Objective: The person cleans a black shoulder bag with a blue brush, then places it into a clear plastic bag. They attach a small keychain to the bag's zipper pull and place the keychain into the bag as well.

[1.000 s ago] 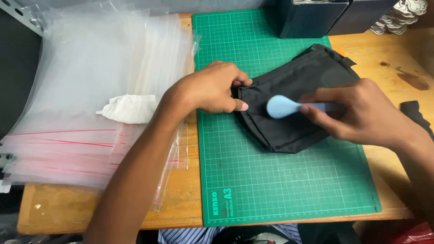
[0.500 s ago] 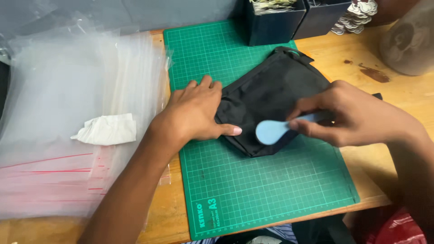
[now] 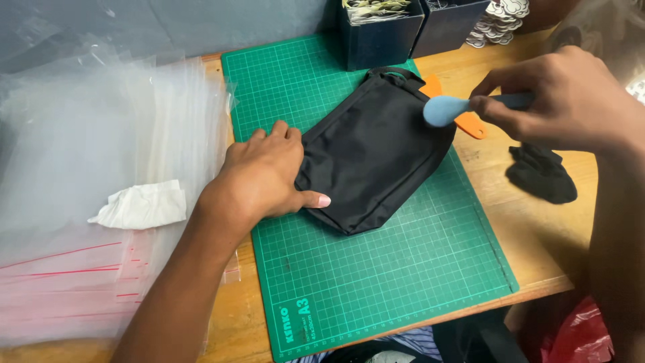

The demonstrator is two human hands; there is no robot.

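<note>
A black fabric pouch [image 3: 376,148] lies on the green cutting mat [image 3: 376,269]. My left hand [image 3: 265,175] rests flat on the pouch's left end, fingers together, thumb stretched along its lower edge. My right hand [image 3: 571,97] hovers above the pouch's upper right corner, gripping a light blue spoon-shaped tool [image 3: 447,109] by its handle, the rounded head pointing left. An orange flat piece [image 3: 467,121] shows just under the tool, beside the pouch.
A stack of clear zip bags with red strips [image 3: 101,168] covers the left of the wooden table [image 3: 537,222], with a crumpled white tissue [image 3: 141,205] on top. Dark boxes [image 3: 379,33] stand at the back. A small black cloth [image 3: 541,173] lies right of the mat.
My right hand lifted the blue tool off the pouch and moved it up and right. My left hand stayed pressing the pouch's left end. The view shifted, revealing the orange piece and black cloth.
</note>
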